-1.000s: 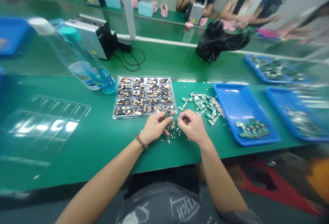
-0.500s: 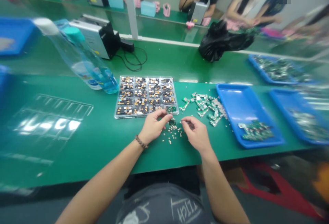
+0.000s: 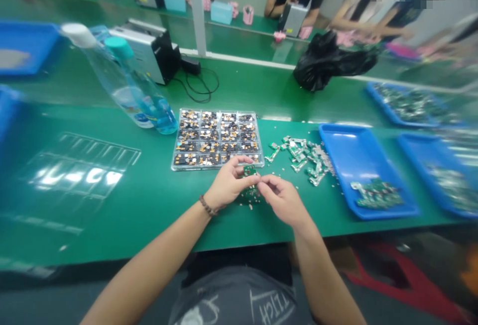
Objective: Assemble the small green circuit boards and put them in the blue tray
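My left hand (image 3: 229, 184) grips a small green circuit board (image 3: 249, 170) just in front of a clear compartment box (image 3: 174, 162) filled with small black, orange and white parts. The fingertips of my right hand (image 3: 282, 198) are pinched together and meet my left thumb at the board's near side; what they hold is too small to make out. Tiny pale pieces (image 3: 251, 206) lie on the green table under both hands. To the right is a loose pile of green and silver boards (image 3: 298, 158).
A blue tray (image 3: 351, 141) with boards stands right of the pile, with more blue trays beyond. Two bottles (image 3: 138, 86) and a grey device (image 3: 149, 51) are at back left. A black bag (image 3: 317, 63) lies behind. A clear lid (image 3: 100, 148) is at left. People work opposite.
My right hand has moved left until its fingertips meet my left hand at the board. The board is lifted and turned a little. The whole view has shifted slightly.
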A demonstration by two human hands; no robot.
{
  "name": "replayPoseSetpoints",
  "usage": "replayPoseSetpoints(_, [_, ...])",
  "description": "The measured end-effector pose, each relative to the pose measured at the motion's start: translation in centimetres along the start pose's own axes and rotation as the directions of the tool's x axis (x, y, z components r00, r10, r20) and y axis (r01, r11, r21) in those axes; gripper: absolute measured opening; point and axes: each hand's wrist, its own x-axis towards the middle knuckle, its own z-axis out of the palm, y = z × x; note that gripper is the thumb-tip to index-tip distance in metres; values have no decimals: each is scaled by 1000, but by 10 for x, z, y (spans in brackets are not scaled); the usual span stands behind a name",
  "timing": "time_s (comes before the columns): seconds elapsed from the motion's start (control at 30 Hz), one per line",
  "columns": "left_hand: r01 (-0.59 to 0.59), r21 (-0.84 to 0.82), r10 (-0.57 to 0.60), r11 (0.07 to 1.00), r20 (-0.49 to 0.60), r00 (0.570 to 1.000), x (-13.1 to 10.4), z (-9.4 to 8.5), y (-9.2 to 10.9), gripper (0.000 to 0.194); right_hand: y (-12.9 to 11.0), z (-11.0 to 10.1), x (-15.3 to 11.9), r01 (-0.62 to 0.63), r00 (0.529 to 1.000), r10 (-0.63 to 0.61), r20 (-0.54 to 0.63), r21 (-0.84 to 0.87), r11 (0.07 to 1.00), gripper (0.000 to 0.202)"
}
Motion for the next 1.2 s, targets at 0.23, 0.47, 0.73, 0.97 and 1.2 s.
replayPoseSetpoints(0.23, [-10,175,-17,985,149,989,-8,11,-11,51,-11,-40,34,136,970,-187,-157,-286,948,19])
replayPoseSetpoints(0.47, [-42,174,-12,984,301,954,-12,12,-9,43,-43,8,118,720,694,-429,578,-561,409,17])
replayPoseSetpoints(0.73, [93,85,-111,992,233,966,-6,5,-7,43,-43,24,137,797,602,-355,715,-565,215,14])
replayPoseSetpoints(0.97, [131,26,-133,991,277,952,-7,7,-7,48,-32,17,136,755,655,-343,673,-597,271,11])
replayPoseSetpoints(1.2, [108,49,-117,993,254,960,-6,5,-8,45,-32,9,132,682,731,-510,453,-472,559,10])
